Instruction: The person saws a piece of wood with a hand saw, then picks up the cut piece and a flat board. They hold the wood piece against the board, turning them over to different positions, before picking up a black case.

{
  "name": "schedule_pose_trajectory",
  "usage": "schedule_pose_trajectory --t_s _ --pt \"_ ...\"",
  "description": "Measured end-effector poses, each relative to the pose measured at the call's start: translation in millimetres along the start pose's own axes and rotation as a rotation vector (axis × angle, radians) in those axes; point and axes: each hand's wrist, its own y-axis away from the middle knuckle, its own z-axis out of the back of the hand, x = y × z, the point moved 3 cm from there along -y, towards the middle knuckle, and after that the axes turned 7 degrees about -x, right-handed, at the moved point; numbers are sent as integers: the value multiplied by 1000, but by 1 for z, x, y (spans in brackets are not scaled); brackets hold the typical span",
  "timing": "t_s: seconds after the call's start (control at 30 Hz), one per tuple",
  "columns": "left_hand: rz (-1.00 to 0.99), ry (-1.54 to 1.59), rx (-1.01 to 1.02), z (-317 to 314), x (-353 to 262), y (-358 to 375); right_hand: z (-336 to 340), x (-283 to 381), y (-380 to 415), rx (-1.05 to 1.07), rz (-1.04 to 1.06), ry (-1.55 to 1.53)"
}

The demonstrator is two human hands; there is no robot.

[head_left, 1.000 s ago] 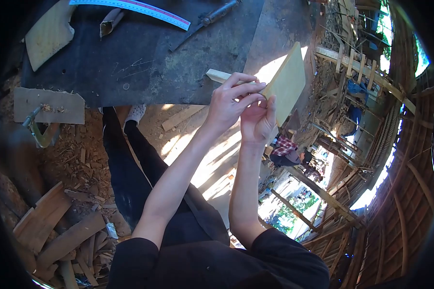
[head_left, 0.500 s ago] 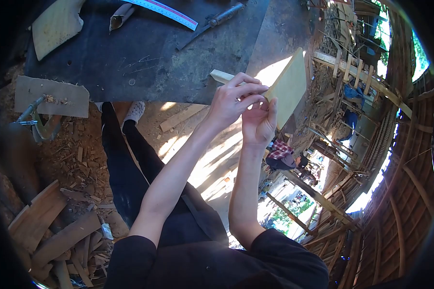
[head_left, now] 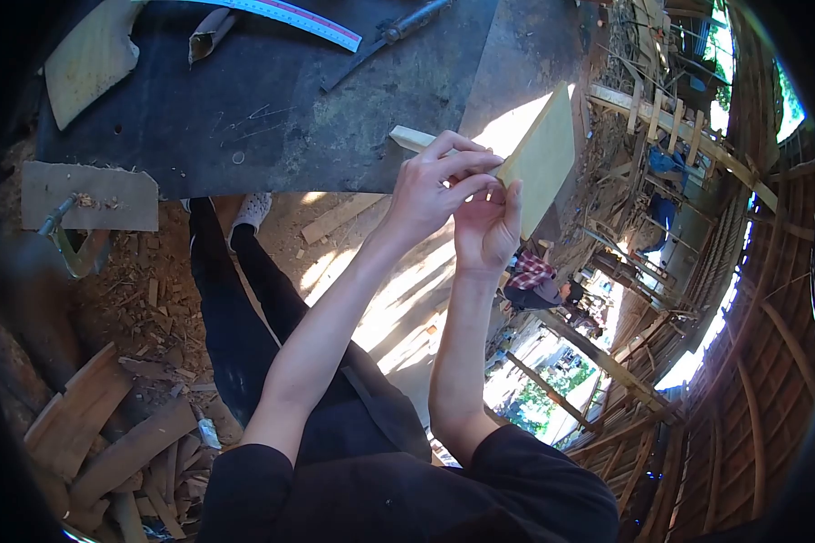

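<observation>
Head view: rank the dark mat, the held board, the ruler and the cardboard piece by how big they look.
1. Dark mat, by far the largest.
2. Held board and cardboard piece: alike in look; the board is nearer the camera, so unranked.
3. Ruler, long but thin, partly cut off.

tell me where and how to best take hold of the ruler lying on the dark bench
The ruler lies flat on the dark bench, so probably come from above and pinch its two long edges near the middle, where bare bench shows on both sides. Its near end sits close to the long metal tool, which leaves less room there. Both hands are busy: the left hand and right hand hold the wooden board.
</observation>
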Motion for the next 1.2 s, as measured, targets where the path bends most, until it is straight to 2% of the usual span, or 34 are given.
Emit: schedule_pose_trajectory --t_s 0.53,0.77,1.2 --pt "-63 26 44 4 5 -4 8 1 -4 43 -47 -55" --pt "-84 39 27 3 5 -3 0 1 0 8 -3 -9" --pt "-26 54 22 2 5 -3 -4 -4 -3 18 40 3"
